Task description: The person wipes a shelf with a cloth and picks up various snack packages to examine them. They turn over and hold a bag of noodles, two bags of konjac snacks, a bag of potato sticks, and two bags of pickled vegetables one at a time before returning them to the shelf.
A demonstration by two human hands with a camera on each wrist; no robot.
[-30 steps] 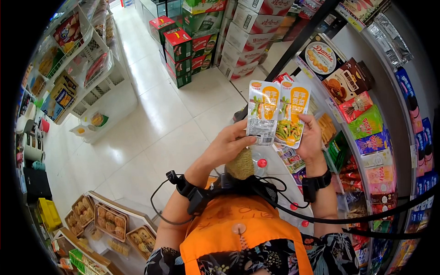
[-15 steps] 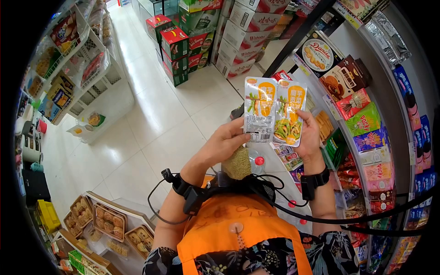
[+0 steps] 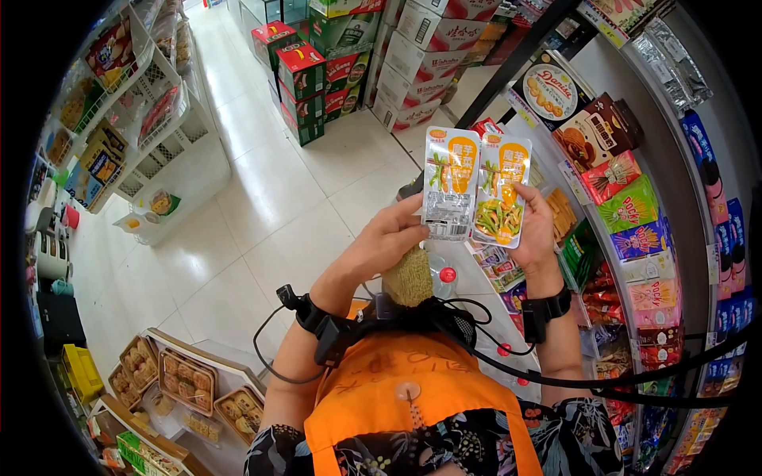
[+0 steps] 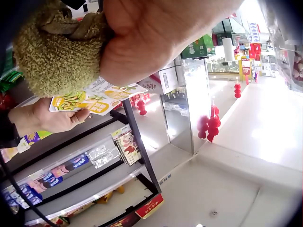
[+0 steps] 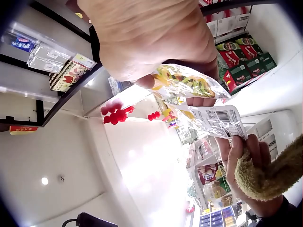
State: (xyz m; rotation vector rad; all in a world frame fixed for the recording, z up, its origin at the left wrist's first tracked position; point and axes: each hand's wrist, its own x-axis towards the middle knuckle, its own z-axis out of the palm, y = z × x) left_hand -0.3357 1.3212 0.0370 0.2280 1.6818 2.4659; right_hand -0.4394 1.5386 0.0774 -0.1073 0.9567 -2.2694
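Observation:
My left hand point(image 3: 387, 239) pinches the lower edge of a white and orange konjac snack packet point(image 3: 448, 186), thumb in front. A fuzzy olive-green cloth point(image 3: 410, 278) hangs below that hand; the left wrist view has the cloth point(image 4: 59, 56) tucked against the palm side, and the right wrist view puts it in the lower fingers. With my right hand point(image 3: 537, 238) I hold a second, matching packet point(image 3: 500, 210) by its right side, thumb over its front. Both packets are upright side by side, printed faces toward me, their inner edges meeting.
A snack shelf point(image 3: 635, 309) with biscuit boxes and bags curves along the right. Stacked drink cartons point(image 3: 421, 63) stand ahead on the tiled floor point(image 3: 294, 214). White basket racks point(image 3: 178, 151) are at left, trays of pastries point(image 3: 189, 377) at lower left. Black cables point(image 3: 651, 373) run from the body.
Both hands keep their hold on the packets. The packets sit slightly higher in view, and the left one's lower end has lifted a little. The whole view has shifted slightly.

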